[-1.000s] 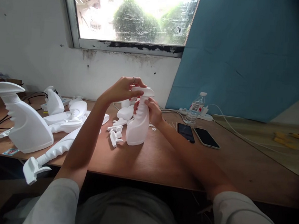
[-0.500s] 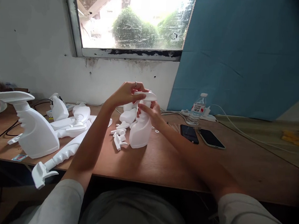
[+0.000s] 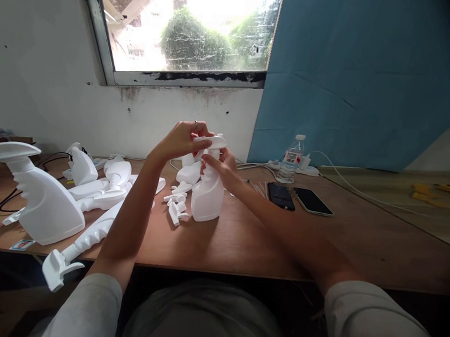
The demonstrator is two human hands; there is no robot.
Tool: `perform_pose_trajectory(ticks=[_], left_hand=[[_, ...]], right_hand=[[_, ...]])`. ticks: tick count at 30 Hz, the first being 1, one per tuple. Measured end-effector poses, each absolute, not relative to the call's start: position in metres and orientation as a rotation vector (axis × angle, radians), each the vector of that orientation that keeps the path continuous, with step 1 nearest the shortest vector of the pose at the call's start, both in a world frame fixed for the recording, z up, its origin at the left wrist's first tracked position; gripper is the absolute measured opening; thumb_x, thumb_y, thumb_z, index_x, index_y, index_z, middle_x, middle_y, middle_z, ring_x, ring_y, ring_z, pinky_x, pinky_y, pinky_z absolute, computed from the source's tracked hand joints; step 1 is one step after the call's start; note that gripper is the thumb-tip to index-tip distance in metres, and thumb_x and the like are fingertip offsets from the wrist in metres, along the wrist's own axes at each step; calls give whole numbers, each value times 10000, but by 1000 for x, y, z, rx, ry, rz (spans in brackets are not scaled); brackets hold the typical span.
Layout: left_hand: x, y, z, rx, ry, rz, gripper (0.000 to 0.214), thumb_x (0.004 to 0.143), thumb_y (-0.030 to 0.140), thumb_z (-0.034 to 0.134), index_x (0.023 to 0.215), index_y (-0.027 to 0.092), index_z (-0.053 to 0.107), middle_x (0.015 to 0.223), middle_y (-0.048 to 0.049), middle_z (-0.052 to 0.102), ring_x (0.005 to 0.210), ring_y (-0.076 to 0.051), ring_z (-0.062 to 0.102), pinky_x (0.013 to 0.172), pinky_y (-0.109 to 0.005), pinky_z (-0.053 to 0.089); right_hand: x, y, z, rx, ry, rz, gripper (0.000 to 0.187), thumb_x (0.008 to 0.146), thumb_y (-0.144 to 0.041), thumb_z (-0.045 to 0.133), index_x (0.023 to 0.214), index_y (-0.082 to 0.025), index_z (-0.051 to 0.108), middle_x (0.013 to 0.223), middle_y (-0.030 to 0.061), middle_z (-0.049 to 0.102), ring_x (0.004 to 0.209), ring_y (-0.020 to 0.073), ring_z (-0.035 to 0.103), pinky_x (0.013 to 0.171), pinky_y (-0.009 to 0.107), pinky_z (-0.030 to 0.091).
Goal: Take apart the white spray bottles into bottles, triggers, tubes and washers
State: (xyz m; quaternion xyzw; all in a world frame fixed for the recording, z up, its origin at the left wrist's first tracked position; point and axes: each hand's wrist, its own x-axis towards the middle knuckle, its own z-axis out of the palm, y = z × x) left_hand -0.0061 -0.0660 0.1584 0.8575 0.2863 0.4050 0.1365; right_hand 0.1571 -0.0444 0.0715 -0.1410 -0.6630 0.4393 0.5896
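Neck of the spray bottle (image 3: 206, 202) hides under the gripping right hand (image 3: 222, 168); left hand (image 3: 178, 141) pinches the half-covered trigger head (image 3: 216, 142).

Matt white plastic spray bottle (image 3: 207, 198) with smooth sides, brown wooden tabletop (image 3: 242, 242) with a dull smooth finish, two glossy black glass phones (image 3: 298, 199), clear shiny plastic water bottle (image 3: 291, 160), rough stained white wall (image 3: 41, 71)

Near edge of the surface (image 3: 250, 246), middle to right corner: free passage. Spare bottles (image 3: 51, 204) crowd the left end; held bottle (image 3: 207, 201) and trigger parts (image 3: 175, 207) occupy the middle; phones (image 3: 281, 196) and water bottle (image 3: 291, 160) obstruct the far edge.
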Motion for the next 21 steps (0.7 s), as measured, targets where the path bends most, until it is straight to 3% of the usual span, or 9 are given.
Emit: perform_pose_trajectory(ticks=[5,10,13,16,21], left_hand=[[-6,-68,158,2499,827,1190,160,787,290,606,775,131,591,1007,-102,720,542,-64,591,522,-207,470],[-6,-68,159,2534,852,1199,165,779,298,609,760,135,599,983,-89,727,638,-97,638,511,-188,480],[-8,-66,159,2549,864,1209,209,779,338,625,755,133,591,975,-84,727,626,-93,634,513,-186,492],[-9,-62,158,2543,855,1211,248,773,376,644,776,134,589,1026,-87,720,619,-89,627,514,-192,507],[-9,-60,157,2585,868,1212,220,798,360,636,796,142,605,1012,-74,721,613,-84,627,538,-201,507]], right_hand=[[154,-48,70,-234,-1555,1049,376,798,-535,639,941,-218,498,677,-24,597,541,133,574,511,287,487],[149,-46,70,-309,-1444,913,465,693,-395,793,969,-225,459,596,-72,564,454,122,547,437,265,477],[151,-43,71,-235,-1491,1010,413,745,-426,738,988,-221,474,627,-54,589,480,130,567,453,271,486],[155,-42,71,-204,-1570,1136,357,801,-501,653,920,-188,530,675,-13,610,540,133,593,494,275,499],[154,-42,73,-335,-1569,1001,361,723,-466,754,813,-183,548,627,-21,585,509,124,567,486,272,488]])
